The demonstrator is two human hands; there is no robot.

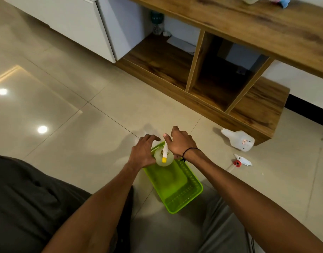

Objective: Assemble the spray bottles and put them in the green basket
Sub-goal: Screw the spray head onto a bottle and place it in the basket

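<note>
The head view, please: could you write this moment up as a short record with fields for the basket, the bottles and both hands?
green basket: on the tiled floor, in front of the person
assembled bottle: upright at the basket's far end, yellow-tipped sprayer on top
left hand: against the bottle's left side
right hand: at the bottle's right side and sprayer
loose bottle: lying on its side on the floor, no sprayer
loose sprayer head: red-collared, on the floor beside it
remaining: one bottle unassembled

Both hands around upright spray bottle in green basket
</note>
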